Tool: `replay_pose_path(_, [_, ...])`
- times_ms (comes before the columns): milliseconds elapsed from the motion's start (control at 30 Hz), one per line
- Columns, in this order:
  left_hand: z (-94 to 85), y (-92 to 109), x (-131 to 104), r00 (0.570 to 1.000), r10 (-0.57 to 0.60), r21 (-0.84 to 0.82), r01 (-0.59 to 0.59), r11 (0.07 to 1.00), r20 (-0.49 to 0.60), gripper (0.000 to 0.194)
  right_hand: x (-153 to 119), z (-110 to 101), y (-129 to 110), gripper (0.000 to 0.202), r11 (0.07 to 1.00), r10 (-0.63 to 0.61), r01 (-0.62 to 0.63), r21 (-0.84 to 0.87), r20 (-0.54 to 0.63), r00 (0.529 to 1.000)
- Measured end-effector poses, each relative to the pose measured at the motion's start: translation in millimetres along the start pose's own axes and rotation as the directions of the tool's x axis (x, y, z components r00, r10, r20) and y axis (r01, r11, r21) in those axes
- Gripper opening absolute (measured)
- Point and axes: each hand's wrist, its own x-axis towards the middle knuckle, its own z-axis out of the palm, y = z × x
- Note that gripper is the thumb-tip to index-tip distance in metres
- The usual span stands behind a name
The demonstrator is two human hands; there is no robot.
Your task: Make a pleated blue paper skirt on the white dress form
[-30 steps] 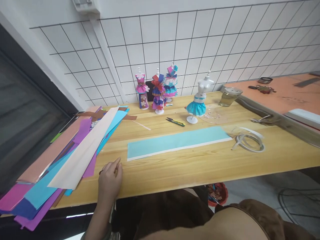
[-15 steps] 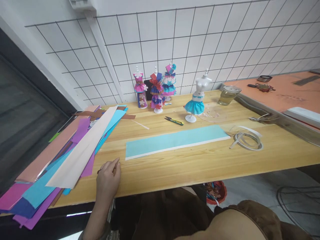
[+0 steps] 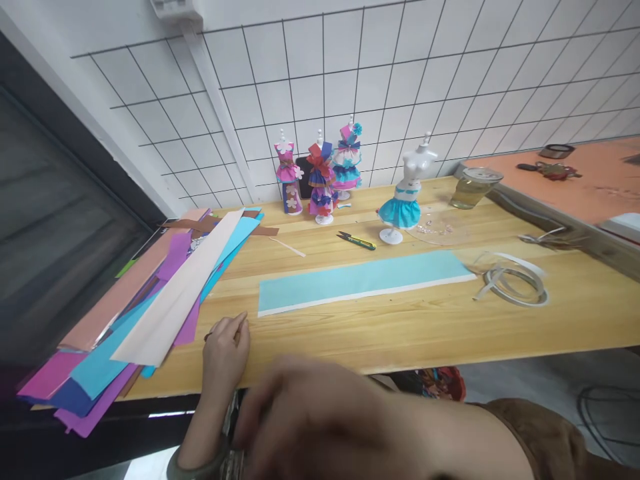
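My left hand (image 3: 227, 343) rests at the table's front edge, loosely bent, index finger forward, with no object visible in it. Just beyond its fingertips lies a long light-blue strip (image 3: 360, 280) with a white band along its near edge. Low in the view, my right hand (image 3: 305, 413) hangs over the near side of the table. Motion blurs it, so its fingers and anything in them cannot be made out. A roll of white tape (image 3: 517, 287) lies by the strip's right end. Behind the strip are small thread snips (image 3: 357, 240) and a mannequin (image 3: 400, 210) in a blue skirt.
Overlapping coloured strips (image 3: 180, 287) cover the table's left side. Several small dressed mannequins (image 3: 323, 180) stand by the tiled wall. A glass of liquid (image 3: 473, 190) and a clear plate with beads (image 3: 435, 229) are at the back right. Below the table sits a red basket (image 3: 457, 383).
My right hand and forearm have come up into view from below, moving left across the front of my body. The scene has shifted slightly to the right; my left hand stays on the table.
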Motion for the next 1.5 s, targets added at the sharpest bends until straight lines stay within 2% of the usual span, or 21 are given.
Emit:
replay_pose_path(233, [-0.9,5,-1,1.0,-0.006,-0.016,0.006,1.0,-0.01,0.03,85,-2,22,0.042,0.966,0.053,-0.058,-0.251,-0.024,0.998])
replay_pose_path(333, [-0.6,6,-1,1.0,-0.014,-0.041,0.014,0.999,0.005,0.029,106,2,31,0.037,0.953,0.074,-0.077,-0.292,-0.022,0.997])
replay_pose_path(433, [-0.5,7,-2,0.999,-0.039,-0.048,0.04,0.998,0.023,0.029,116,7,37,0.029,0.944,0.089,-0.083,-0.32,0.006,0.996])
replay_pose_path(633, [-0.6,9,-3,0.998,-0.064,-0.064,0.065,0.996,0.027,0.029,113,7,39,0.021,0.951,0.03,-0.001,-0.309,0.089,0.996])
replay_pose_path(867, [-0.9,9,2,0.991,-0.12,-0.13,0.126,0.983,0.053,0.035,99,-6,29,0.022,0.971,-0.078,0.107,-0.212,0.142,0.987])
replay_pose_path(967, [1.7,10,9,0.989,-0.11,-0.128,0.123,0.984,0.099,0.038,95,-12,25,0.022,0.977,-0.106,0.133,-0.167,0.165,0.981])
replay_pose_path(1033, [3.0,9,16,0.984,-0.082,-0.154,0.106,0.982,0.157,0.032,94,-13,22,0.021,0.979,-0.112,0.139,-0.147,0.184,0.977])
replay_pose_path(1133, [3.0,5,27,0.97,-0.026,-0.196,0.076,0.978,0.242,0.02,92,-14,19,0.021,0.979,-0.106,0.136,-0.154,0.189,0.976])
replay_pose_path(1267, [0.3,0,38,0.943,0.047,-0.221,0.029,0.975,0.329,0.015,91,-14,18,0.024,0.973,-0.078,0.117,-0.198,0.198,0.977])
replay_pose_path(1500, [-4.9,0,44,0.921,0.099,-0.224,-0.013,0.974,0.377,0.017,90,-15,21,0.034,0.96,0.048,0.03,-0.277,0.269,0.962])
